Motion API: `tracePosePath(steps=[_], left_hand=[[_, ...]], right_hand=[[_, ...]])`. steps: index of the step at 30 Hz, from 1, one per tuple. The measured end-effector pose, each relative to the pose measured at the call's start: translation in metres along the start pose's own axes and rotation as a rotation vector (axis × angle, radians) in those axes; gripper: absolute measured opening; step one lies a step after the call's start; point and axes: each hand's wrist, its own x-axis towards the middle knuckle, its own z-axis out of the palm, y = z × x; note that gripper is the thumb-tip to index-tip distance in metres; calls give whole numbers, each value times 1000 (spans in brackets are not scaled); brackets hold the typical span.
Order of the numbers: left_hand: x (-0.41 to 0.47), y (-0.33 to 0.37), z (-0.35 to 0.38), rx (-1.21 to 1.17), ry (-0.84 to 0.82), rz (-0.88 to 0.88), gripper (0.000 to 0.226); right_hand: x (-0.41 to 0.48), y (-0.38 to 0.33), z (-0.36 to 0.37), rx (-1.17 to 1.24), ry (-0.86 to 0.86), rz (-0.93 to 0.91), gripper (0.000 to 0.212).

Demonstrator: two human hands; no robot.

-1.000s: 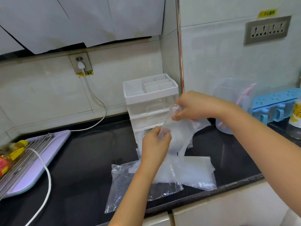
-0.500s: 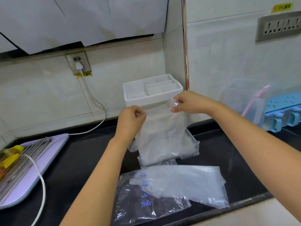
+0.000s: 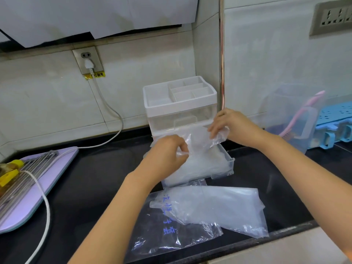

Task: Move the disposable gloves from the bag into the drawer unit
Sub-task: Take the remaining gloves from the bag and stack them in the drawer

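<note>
A clear disposable glove point(image 3: 200, 141) is stretched between my two hands over the pulled-out bottom drawer point(image 3: 226, 162) of the white drawer unit point(image 3: 181, 103). My left hand point(image 3: 167, 155) pinches the glove's left edge and my right hand point(image 3: 232, 124) pinches its right edge. More clear gloves lie inside the open drawer. In front of the drawer, a pile of gloves point(image 3: 219, 206) rests on the flat clear bag point(image 3: 171, 235) with blue writing on the black counter.
A lilac board point(image 3: 47, 180) with metal skewers and a yellow-capped bottle point(image 3: 9, 168) lies at the left. A white cable point(image 3: 43, 197) runs over it. A clear container point(image 3: 291, 115) with a pink brush and a blue rack point(image 3: 335, 121) stand at the right.
Both hands have lowered the spread glove from level with the unit's top down to the open bottom drawer. The view has shifted slightly.
</note>
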Motion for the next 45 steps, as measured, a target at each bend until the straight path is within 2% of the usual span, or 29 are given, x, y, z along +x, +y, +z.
tracePosePath(steps=[4, 6, 9, 11, 13, 16, 18, 20, 21, 23, 24, 26, 30, 35, 40, 45], left_hand=[[15, -13, 25, 5, -220, -134, 10], [21, -19, 33, -18, -304, -179, 12], [27, -23, 41, -48, -382, -207, 17], [30, -25, 46, -89, -421, -251, 16], [32, -28, 50, -77, -458, -300, 10], [33, -31, 56, 27, -534, -383, 33], [33, -30, 55, 39, -567, -416, 42], [35, -29, 50, -33, -558, -434, 51], [37, -29, 48, -105, -502, -439, 51], [42, -28, 49, -201, -347, -414, 34], [44, -27, 51, -191, -322, -394, 27], [45, -25, 61, -102, -394, -358, 21], [48, -32, 77, 138, -632, -385, 32], [57, -45, 78, 251, -745, -457, 44], [62, -53, 88, 179, -754, -473, 53], [62, -52, 83, 191, -749, -458, 51]], right_hand=[[-1, 14, 19, -270, -256, 84, 49], [0, 14, 22, -320, -258, 210, 45], [3, -9, 21, -192, -130, 312, 41], [2, -30, 26, 28, -165, 311, 42], [3, -43, 38, 82, -357, 340, 40], [5, -45, 59, -98, -674, 397, 44], [6, -45, 65, -174, -799, 384, 47], [7, -43, 67, -173, -849, 387, 49], [9, -42, 68, -183, -867, 371, 51], [11, -40, 69, -172, -891, 369, 57], [12, -38, 71, -156, -904, 379, 59], [13, -35, 72, -150, -917, 379, 58], [12, -30, 75, -79, -937, 397, 68], [16, -17, 87, -80, -722, 570, 63], [19, -16, 93, -32, -625, 667, 55], [10, -15, 82, 101, -435, 625, 42]])
